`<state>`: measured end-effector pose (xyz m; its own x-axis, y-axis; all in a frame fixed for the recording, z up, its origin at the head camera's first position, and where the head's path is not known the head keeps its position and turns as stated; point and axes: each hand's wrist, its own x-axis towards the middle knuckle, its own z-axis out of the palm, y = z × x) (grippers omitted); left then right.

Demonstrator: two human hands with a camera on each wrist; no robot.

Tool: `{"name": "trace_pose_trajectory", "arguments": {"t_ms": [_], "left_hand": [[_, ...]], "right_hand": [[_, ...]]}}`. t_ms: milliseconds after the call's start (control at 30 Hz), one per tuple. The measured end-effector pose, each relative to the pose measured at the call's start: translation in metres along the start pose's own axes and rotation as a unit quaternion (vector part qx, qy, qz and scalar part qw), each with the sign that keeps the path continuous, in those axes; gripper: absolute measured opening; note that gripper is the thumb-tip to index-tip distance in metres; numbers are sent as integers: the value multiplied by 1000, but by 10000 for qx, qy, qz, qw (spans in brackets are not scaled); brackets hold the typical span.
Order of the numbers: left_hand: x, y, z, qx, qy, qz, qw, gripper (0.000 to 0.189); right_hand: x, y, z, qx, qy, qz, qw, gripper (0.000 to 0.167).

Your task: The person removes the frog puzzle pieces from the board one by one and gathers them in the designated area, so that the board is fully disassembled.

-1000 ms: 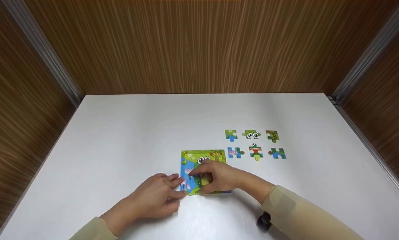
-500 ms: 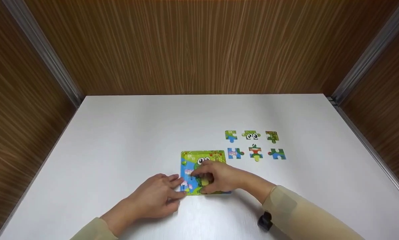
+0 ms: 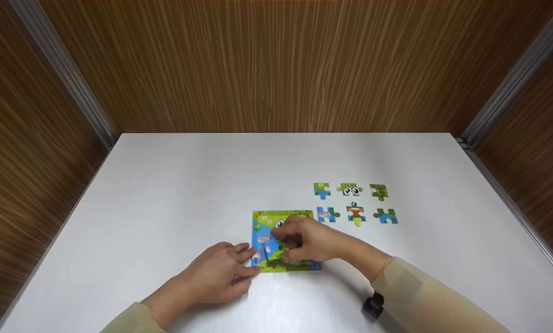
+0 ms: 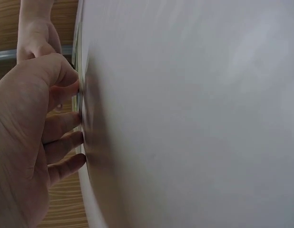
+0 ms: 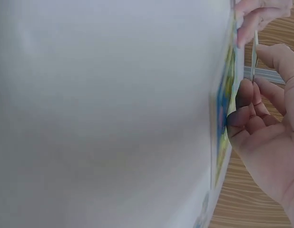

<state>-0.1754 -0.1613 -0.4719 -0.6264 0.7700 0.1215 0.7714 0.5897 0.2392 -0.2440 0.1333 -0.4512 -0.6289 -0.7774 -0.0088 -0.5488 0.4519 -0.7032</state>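
A square frog puzzle board (image 3: pixel 276 213) lies on the white table. My left hand (image 3: pixel 218 273) rests its fingertips on the board's left edge and lower left corner, fingers extended. Over the board, my right hand (image 3: pixel 311 240) pinches a puzzle piece (image 3: pixel 273 248) with blue and green print between thumb and fingers. In the right wrist view that puzzle piece (image 5: pixel 254 54) appears edge-on, raised off the board (image 5: pixel 223 104), while other fingertips stay low at the board. The right hand covers much of the frog picture.
Several loose puzzle pieces lie in two rows right of and behind the board, among them one with frog eyes (image 3: pixel 350 189) and one with a red mouth (image 3: pixel 355 214). Wood-grain panels (image 3: pixel 276 64) enclose the table's back and sides. A black device (image 3: pixel 373 305) sits under the right wrist.
My right hand has risen slightly, and the pinched piece has come up tilted from the board's lower left, baring the green print beneath. The left hand has stayed in place.
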Motion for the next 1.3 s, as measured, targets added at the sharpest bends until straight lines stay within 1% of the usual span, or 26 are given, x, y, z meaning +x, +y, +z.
{"name": "trace_pose_trajectory", "arguments": {"t_ms": [100, 267, 433, 633, 867, 933, 1133, 1300], "left_hand": [[0, 0, 0, 137, 49, 70, 9999, 31], [1, 1, 0, 402, 36, 155, 9991, 30], [1, 0, 0, 607, 72, 267, 9978, 27], [0, 0, 1, 727, 226, 349, 9965, 23], [-1, -2, 1, 754, 263, 309, 9963, 21], [-1, -2, 1, 762, 263, 300, 9963, 20], [-1, -1, 1, 733, 332, 369, 9961, 20], [-1, -1, 0, 634, 365, 352, 9967, 20]], "right_hand": [[-6, 1, -8, -7, 155, -43, 9999, 54], [-20, 7, -23, -300, 380, -58, 9988, 53], [-38, 15, -36, -470, 496, 99, 9976, 53], [-62, 27, -48, -628, 649, 240, 9956, 52], [-79, 38, -49, -822, 701, 540, 9927, 52], [-82, 41, -49, -882, 717, 542, 9920, 51], [-88, 46, -47, -906, 697, 614, 9915, 51], [-91, 52, -44, -871, 702, 683, 9914, 50]]}}
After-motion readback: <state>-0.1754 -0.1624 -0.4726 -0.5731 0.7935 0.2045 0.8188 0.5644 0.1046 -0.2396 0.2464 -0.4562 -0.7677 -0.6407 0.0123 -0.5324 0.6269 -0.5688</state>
